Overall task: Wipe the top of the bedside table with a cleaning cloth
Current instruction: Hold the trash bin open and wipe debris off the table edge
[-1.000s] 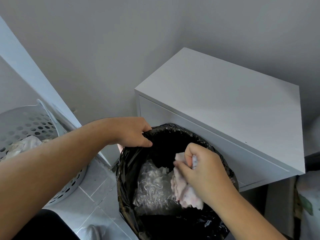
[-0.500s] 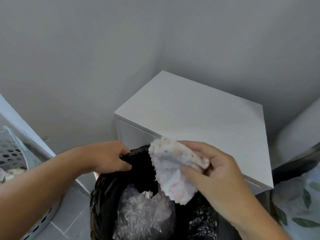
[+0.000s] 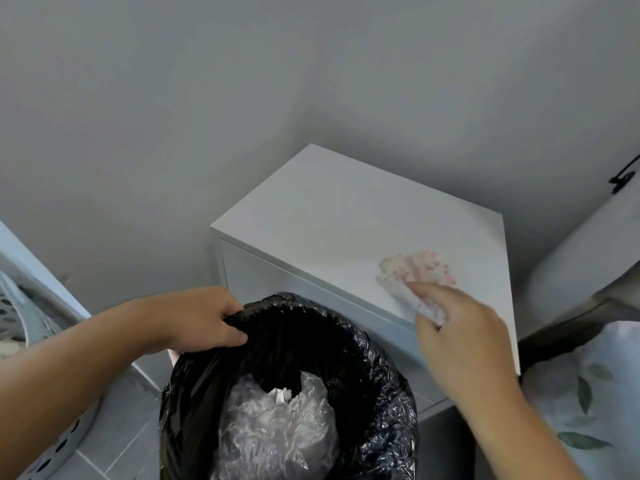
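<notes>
The white bedside table (image 3: 339,216) stands in the corner against grey walls. A white cloth with pink speckles (image 3: 414,271) lies on the table's top near its front right corner. My right hand (image 3: 460,337) grips the near end of the cloth and presses it onto the top. My left hand (image 3: 204,317) holds the rim of a bin lined with a black bag (image 3: 374,375), right in front of the table.
Crumpled clear plastic (image 3: 273,431) fills the bin. A white perforated laundry basket (image 3: 31,327) is at the left on a grey tiled floor. A bed with leaf-print bedding (image 3: 588,393) and a pillow is at the right.
My right hand lifted the cloth out of the bin, carried it up and right, and set it on the table top. My left hand stayed on the bin's rim.
</notes>
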